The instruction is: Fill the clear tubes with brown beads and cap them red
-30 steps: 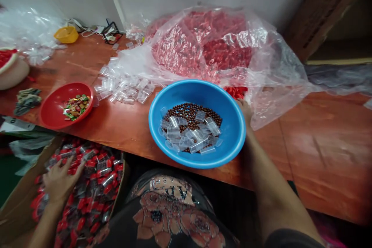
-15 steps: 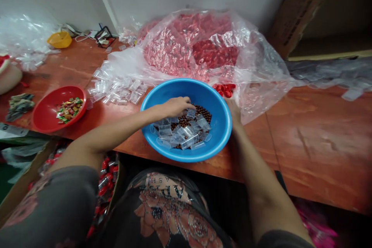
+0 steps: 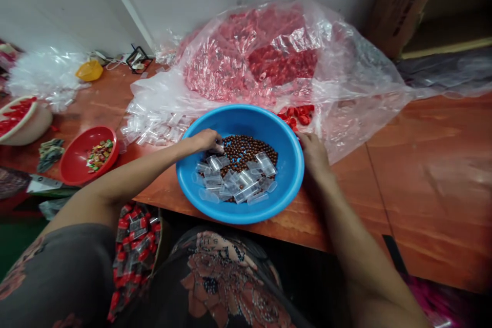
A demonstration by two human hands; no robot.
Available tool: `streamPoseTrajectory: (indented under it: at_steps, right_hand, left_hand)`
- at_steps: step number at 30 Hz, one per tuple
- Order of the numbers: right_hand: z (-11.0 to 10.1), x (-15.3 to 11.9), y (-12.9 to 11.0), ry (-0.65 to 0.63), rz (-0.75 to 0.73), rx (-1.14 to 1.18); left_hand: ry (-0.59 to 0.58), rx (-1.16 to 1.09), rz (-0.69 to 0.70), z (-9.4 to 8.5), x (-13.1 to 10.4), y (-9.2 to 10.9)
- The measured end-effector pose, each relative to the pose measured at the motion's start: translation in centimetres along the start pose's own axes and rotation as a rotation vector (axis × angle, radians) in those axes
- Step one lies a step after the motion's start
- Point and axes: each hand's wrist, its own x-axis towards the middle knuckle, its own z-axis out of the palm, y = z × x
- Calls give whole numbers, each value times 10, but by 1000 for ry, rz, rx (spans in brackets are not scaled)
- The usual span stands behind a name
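A blue basin (image 3: 242, 215) holds small brown balls (image 3: 246, 148) and several clear plastic containers (image 3: 244, 184). My left hand (image 3: 208, 140) is inside it by the left wall, fingers closed round a clear plastic container (image 3: 219, 148) that they mostly cover. Just outside the right rim is my right hand (image 3: 314, 154). Its fingers are curled near some loose red caps (image 3: 302, 115), and what they hold, if anything, is hidden.
Behind the basin lies a big clear bag of red caps (image 3: 246, 51). A pile of clear containers (image 3: 157, 125) sits to its left, beyond a red bowl (image 3: 73, 166) of wrapped pieces. Filled, red-capped containers (image 3: 136, 241) fill a box below the table edge.
My left hand has moved left across the basin, uncovering more brown balls. My right hand has shifted slightly, and its fingers show more. The camera view has turned a little left.
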Motion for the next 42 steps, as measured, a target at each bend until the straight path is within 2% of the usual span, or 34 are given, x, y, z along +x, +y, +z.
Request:
streamPoseTrajectory:
  at_steps: [3,7,12,16,20,26,29,33,35,38,42]
  right_hand:
    - [-2,0,-3,-5,52,-47]
    - [-7,0,-9,-20,93,-154]
    - [-12,0,-11,-28,139,-171]
    - [-12,4,-6,-39,254,-38]
    - [-9,5,0,85,416,355]
    - [-2,1,5,235,575,727]
    - [-4,3,5,254,663,986]
    - [-11,5,2,241,670,1172]
    - [-14,5,-1,216,670,1215]
    - [-14,3,-8,190,667,1229]
    - [-9,2,-21,175,624,1171]
  left_hand:
    - [11,-34,-50,1,7,11]
    - [55,-116,-83,8,27,43]
    - [28,-373,-75,20,50,75]
    - [-37,-615,-66,28,61,84]
    - [-95,-841,-32,31,60,82]
    - [-164,-1095,23,26,42,77]
    - [-194,-1204,51,18,28,74]
    - [-220,-1433,144,6,-4,68]
    - [-184,-1490,196,4,-23,65]
    - [-48,-1482,266,7,-49,62]
    - [125,-1396,323,16,-70,60]
